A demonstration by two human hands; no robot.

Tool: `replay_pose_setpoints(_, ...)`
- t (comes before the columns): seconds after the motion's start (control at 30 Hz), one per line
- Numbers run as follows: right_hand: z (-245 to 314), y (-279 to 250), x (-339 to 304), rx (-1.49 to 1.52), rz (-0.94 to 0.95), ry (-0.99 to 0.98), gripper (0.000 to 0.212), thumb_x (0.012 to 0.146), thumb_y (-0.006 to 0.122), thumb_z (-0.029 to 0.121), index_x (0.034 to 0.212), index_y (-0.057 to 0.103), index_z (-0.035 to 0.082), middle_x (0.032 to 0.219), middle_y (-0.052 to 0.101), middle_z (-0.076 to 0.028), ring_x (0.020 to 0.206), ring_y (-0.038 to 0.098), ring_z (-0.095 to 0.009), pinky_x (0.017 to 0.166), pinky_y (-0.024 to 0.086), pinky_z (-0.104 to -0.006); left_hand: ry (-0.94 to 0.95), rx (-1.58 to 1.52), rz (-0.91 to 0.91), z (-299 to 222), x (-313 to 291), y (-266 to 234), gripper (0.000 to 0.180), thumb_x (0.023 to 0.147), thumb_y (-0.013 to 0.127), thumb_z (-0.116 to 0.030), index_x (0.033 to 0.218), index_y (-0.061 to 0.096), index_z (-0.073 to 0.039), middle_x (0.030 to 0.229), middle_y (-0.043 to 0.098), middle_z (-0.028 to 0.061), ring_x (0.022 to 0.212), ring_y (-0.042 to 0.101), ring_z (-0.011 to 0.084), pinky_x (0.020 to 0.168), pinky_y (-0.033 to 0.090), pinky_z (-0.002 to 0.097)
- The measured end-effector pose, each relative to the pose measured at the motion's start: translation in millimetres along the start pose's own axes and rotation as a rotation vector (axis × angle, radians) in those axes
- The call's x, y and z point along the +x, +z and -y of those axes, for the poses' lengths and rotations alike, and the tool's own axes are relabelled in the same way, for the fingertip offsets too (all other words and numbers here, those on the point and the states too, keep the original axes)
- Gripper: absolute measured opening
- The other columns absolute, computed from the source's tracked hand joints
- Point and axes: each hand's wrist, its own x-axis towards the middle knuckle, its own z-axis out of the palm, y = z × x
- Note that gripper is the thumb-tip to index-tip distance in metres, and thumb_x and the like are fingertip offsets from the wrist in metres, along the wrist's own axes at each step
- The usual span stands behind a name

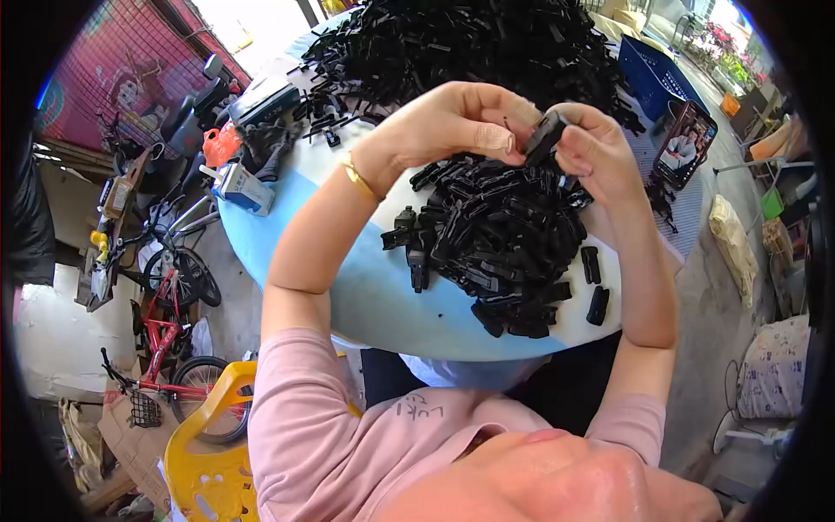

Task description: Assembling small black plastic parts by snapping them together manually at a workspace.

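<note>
Above the table, my right hand (600,155) grips a small black oblong plastic part (546,137) between thumb and fingers. My left hand (487,126) meets it from the other side, its thumb and fingertips pinched at the part's edge. Whether a smaller piece sits in that pinch is too small to tell. Right below both hands lies a heap of similar black plastic parts (496,235). Two single parts (597,306) rest apart from it, at the heap's right side. A far larger mound of black pieces (470,52) covers the back of the table.
The round table (296,235) has a pale blue and white top. A blue basket (657,74) and a propped-up phone (685,146) stand at the right. At the left are a blue-white carton (242,190) and black gloves (265,143). A yellow chair (196,444) and red bicycle (161,348) are beyond.
</note>
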Motion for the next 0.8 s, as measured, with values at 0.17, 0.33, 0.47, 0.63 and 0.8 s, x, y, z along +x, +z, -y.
replay_pose_setpoints(0.17, 3, 12, -7, -0.302, 0.008, 0.0, 0.028, 0.083, 0.059, 0.013, 0.105, 0.055, -0.003, 0.073, 0.054, 0.0, 0.05, 0.037, -0.001, 0.043, 0.028, -0.0144, -0.14, -0.319, 0.026, 9, 3, 15, 0.019, 0.077, 0.066, -0.013, 0.085, 0.054, 0.0, 0.081, 0.06, 0.0068, 0.077, 0.061, 0.0156, 0.077, 0.053, 0.0311)
replay_pose_setpoints(0.33, 1, 20, -3, -0.4, -0.19, -0.091, 0.022, 0.086, 0.054, 0.012, 0.102, 0.056, -0.003, 0.069, 0.05, 0.002, 0.049, 0.033, -0.001, 0.043, 0.026, -0.0149, -0.069, -0.067, -0.226, 1, 2, 27, 0.013, 0.079, 0.062, -0.004, 0.081, 0.049, -0.001, 0.081, 0.059, 0.008, 0.079, 0.062, 0.0181, 0.072, 0.052, 0.0264)
replay_pose_setpoints(0.47, -2, 30, -3, -0.385, -0.314, -0.029, 0.017, 0.089, 0.049, 0.014, 0.097, 0.058, 0.002, 0.066, 0.047, 0.003, 0.048, 0.032, -0.001, 0.043, 0.025, -0.0148, 0.206, 0.263, -0.49, 8, 3, 31, 0.018, 0.075, 0.066, -0.002, 0.084, 0.05, 0.001, 0.081, 0.059, 0.0047, 0.074, 0.057, 0.0068, 0.067, 0.048, 0.0199)
replay_pose_setpoints(0.63, -4, 38, -7, -0.685, -0.298, -0.08, 0.016, 0.089, 0.05, 0.017, 0.092, 0.058, 0.004, 0.065, 0.05, 0.002, 0.05, 0.035, 0.0, 0.044, 0.026, -0.0142, 0.258, 0.401, -0.512, 10, 5, 40, 0.022, 0.076, 0.064, 0.0, 0.095, 0.053, 0.002, 0.085, 0.059, 0.0031, 0.078, 0.057, 0.0076, 0.068, 0.049, 0.0206)
replay_pose_setpoints(0.8, -2, 42, -8, -0.718, -0.308, -0.09, 0.015, 0.089, 0.051, 0.016, 0.091, 0.059, 0.003, 0.064, 0.05, 0.002, 0.05, 0.035, 0.0, 0.044, 0.025, -0.0145, 0.266, 0.463, -0.48, 10, 2, 42, 0.021, 0.079, 0.061, 0.001, 0.098, 0.053, 0.002, 0.088, 0.059, 0.0047, 0.078, 0.058, 0.009, 0.068, 0.05, 0.0217)
